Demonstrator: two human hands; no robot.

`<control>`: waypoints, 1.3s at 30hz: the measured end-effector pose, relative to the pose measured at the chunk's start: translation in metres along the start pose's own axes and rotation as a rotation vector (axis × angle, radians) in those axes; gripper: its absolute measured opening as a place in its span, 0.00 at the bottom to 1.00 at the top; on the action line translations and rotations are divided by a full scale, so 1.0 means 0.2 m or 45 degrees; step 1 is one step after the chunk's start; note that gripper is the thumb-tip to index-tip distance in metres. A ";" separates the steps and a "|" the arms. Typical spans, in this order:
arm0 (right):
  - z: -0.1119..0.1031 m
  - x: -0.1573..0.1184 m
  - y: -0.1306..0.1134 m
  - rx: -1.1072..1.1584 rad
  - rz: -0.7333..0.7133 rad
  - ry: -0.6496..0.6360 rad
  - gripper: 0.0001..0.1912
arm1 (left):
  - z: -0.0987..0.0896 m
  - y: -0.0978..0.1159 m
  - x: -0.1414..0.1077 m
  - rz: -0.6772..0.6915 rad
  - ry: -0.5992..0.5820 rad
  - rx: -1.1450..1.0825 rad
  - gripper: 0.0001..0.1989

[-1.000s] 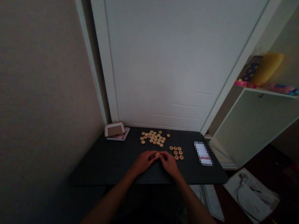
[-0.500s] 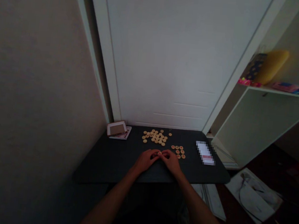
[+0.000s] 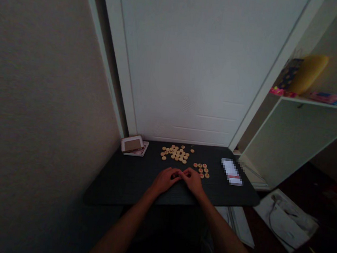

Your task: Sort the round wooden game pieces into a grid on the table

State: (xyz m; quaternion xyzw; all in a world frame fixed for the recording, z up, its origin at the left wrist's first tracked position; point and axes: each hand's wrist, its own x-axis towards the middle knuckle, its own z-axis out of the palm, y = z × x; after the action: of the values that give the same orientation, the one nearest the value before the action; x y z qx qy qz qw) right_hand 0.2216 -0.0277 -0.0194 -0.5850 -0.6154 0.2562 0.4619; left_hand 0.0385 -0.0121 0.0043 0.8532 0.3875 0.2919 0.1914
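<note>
Your left hand [image 3: 164, 180] and right hand [image 3: 193, 181] meet fingertip to fingertip, nearer you than the wooden game-piece heap [image 3: 176, 158]. The piece showing there a second ago is now covered: pinch and marking can't be told. Red-marked pieces [image 3: 200, 170] sit right of the heap, nearer you.

First inspector: Any legible text?
Second inspector: None. The grouped Chinese chess pieces [image 3: 200, 170] bear small reddish marks, probably characters, too small to read in this dim view.
First inspector: The phone screen [image 3: 230, 170]?
Second inspector: Pixelated, with one reddish band; no letters or numbers decipherable.
</note>
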 end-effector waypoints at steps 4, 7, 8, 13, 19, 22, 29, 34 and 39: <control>-0.01 -0.01 -0.01 0.004 -0.040 -0.016 0.16 | 0.00 0.00 0.00 0.008 0.007 0.004 0.13; -0.01 -0.01 -0.01 -0.008 -0.070 -0.029 0.16 | 0.00 0.00 0.00 0.005 0.009 -0.008 0.13; -0.02 -0.02 -0.01 -0.018 -0.078 -0.028 0.16 | 0.00 0.00 0.00 0.000 0.010 -0.013 0.14; -0.03 -0.02 -0.02 -0.034 -0.117 -0.040 0.15 | 0.00 0.01 0.00 -0.014 0.016 -0.037 0.16; -0.03 -0.02 -0.02 -0.013 -0.125 -0.062 0.14 | 0.00 0.01 0.00 -0.013 0.023 -0.049 0.16; -0.04 -0.02 -0.03 -0.011 -0.118 -0.062 0.14 | -0.01 0.02 0.00 -0.025 0.010 -0.064 0.15; -0.04 -0.03 -0.04 0.011 -0.132 -0.076 0.13 | -0.02 0.03 0.00 -0.019 0.028 -0.074 0.16; -0.05 -0.04 -0.07 0.040 -0.143 -0.103 0.13 | 0.00 0.00 0.01 -0.020 0.054 -0.099 0.16; -0.05 -0.04 -0.07 0.076 -0.124 -0.129 0.13 | 0.02 -0.03 0.01 -0.037 0.064 -0.122 0.17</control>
State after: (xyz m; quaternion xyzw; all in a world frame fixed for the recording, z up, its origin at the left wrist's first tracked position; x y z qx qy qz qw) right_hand 0.2225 -0.0407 -0.0044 -0.5266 -0.6579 0.2810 0.4593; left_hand 0.0395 -0.0070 -0.0001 0.8299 0.3900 0.3285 0.2264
